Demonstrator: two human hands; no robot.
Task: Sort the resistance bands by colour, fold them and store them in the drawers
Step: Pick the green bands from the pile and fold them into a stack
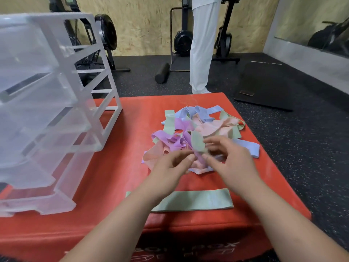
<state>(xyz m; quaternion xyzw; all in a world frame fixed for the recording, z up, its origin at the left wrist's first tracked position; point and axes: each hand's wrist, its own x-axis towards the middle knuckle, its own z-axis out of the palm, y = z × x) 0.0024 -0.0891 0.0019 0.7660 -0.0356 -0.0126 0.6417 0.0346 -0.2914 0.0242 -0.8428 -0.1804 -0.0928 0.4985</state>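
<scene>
Green band (197, 142): our left hand (172, 164) and right hand (231, 157) pinch it with curled fingers, atop the pile (205, 127).
Tangle: we think pulling may drag purple and pink loops along.
Flat green band (192, 200): our forearms may sweep it off the red box (117, 167).

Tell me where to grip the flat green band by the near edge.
Pinch the band at its right end, coming from the right: it lies flat and straight, apart from the pile, and the left forearm crosses its left part.
</scene>
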